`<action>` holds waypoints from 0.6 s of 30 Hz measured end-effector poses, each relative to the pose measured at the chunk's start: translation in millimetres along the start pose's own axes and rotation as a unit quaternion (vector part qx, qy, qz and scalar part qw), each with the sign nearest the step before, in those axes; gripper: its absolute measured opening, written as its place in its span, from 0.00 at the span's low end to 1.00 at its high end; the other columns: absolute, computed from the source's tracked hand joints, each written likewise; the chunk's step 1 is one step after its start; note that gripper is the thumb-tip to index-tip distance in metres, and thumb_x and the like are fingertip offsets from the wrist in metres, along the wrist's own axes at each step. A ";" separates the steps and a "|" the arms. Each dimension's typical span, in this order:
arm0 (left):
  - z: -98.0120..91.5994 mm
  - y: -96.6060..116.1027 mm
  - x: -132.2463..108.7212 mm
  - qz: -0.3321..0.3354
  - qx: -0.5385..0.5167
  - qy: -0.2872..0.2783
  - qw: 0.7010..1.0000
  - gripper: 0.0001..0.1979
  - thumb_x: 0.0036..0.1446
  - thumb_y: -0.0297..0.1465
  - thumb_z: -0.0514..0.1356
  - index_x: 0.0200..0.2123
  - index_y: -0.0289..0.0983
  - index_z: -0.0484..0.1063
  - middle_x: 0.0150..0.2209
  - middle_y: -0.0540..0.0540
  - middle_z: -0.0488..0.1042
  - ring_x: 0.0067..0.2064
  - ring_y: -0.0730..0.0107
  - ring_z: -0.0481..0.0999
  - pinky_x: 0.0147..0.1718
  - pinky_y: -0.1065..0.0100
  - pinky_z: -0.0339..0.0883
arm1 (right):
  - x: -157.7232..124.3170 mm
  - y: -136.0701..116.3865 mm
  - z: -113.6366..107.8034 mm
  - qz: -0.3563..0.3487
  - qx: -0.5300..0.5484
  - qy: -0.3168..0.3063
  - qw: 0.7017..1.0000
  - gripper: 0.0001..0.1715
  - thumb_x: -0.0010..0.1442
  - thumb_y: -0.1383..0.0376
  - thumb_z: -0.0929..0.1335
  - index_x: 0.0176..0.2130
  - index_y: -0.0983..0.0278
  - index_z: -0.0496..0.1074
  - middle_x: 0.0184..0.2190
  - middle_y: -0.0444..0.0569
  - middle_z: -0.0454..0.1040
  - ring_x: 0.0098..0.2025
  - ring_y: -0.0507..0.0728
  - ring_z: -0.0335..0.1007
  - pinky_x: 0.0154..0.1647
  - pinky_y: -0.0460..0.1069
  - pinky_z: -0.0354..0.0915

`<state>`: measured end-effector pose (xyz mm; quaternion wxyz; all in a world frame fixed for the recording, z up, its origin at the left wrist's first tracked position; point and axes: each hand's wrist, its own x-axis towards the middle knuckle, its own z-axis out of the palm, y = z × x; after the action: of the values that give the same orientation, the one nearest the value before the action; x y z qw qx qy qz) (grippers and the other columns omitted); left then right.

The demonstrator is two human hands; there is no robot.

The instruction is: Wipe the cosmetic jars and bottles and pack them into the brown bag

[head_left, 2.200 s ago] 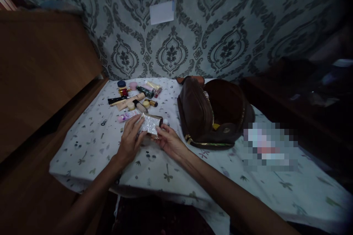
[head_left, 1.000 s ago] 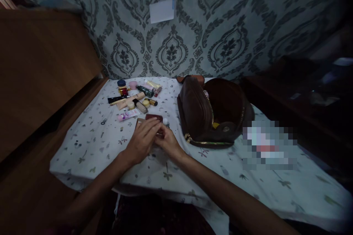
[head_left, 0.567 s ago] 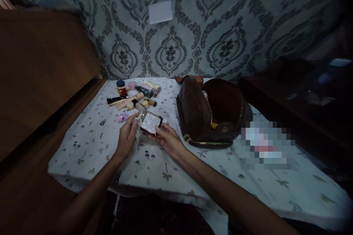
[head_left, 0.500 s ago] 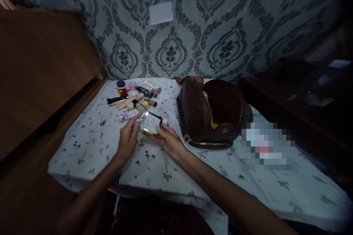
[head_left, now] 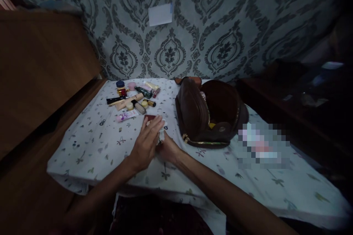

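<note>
A compact case with a glittery silver lid is between my hands, mostly covered now; a dark red-brown part of it (head_left: 149,118) shows past my left fingertips. My left hand (head_left: 147,141) lies across the case, fingers stretched over it and the thumb along its far left side. From the right, my right hand (head_left: 167,148) grips the case low down, its fingers largely hidden behind the left hand. Beyond them lie a pink-and-white tube (head_left: 127,115), a bottle with a black cap (head_left: 139,107) and a beige tube (head_left: 129,101).
More cosmetics, among them a dark green tube (head_left: 143,91) and a blue-lidded jar (head_left: 120,85), lie at the back left. An open brown bag (head_left: 191,112) stands to the right on the patterned cloth (head_left: 102,147). Farther right is a blurred-out item (head_left: 261,147). A wooden cabinet (head_left: 46,62) borders the left.
My left hand has moved right and over the compact, covering its glittery lid. My right hand has turned and shifted slightly down. The bag and the other cosmetics stay in place.
</note>
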<state>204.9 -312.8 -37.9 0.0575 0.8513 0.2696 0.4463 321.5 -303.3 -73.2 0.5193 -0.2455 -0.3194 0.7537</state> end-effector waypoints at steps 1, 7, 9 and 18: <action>-0.2 -3.6 2.6 -0.005 0.004 0.002 1.000 0.24 0.68 0.24 0.45 0.66 0.40 0.55 0.64 0.35 0.64 0.67 0.61 0.60 0.67 0.45 0.48 | 0.0 -1.8 2.7 0.025 0.014 -0.005 1.000 0.21 0.54 0.48 0.71 0.41 0.58 0.76 0.38 0.48 0.79 0.48 0.61 0.73 0.41 0.54 0.72; -3.8 -29.8 9.1 -0.112 0.029 0.040 0.992 0.19 0.69 0.30 0.46 0.59 0.38 0.65 0.60 0.38 0.69 0.63 0.61 0.66 0.65 0.48 0.53 | 5.3 -11.5 8.6 0.086 0.141 0.011 0.986 0.21 0.59 0.47 0.68 0.39 0.61 0.76 0.31 0.45 0.80 0.38 0.57 0.76 0.38 0.51 0.72; -5.5 -34.5 6.3 -0.161 0.017 0.049 0.986 0.18 0.69 0.34 0.46 0.57 0.37 0.67 0.58 0.38 0.71 0.61 0.61 0.69 0.63 0.51 0.59 | 6.8 -14.1 6.3 0.077 0.180 0.043 0.980 0.19 0.62 0.50 0.67 0.40 0.62 0.76 0.30 0.44 0.80 0.33 0.55 0.75 0.35 0.49 0.72; 6.5 -20.7 -21.8 -0.107 0.009 -0.010 0.994 0.23 0.69 0.27 0.44 0.65 0.39 0.56 0.66 0.37 0.59 0.69 0.62 0.56 0.66 0.53 0.56 | 9.2 -25.9 3.8 0.074 0.302 0.135 0.941 0.22 0.70 0.55 0.59 0.42 0.66 0.74 0.32 0.47 0.81 0.33 0.52 0.77 0.36 0.46 0.74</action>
<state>191.6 -305.5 -64.7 0.1000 0.8222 0.3629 0.4269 331.9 -288.9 -51.9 0.5501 -0.1996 0.0152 0.8107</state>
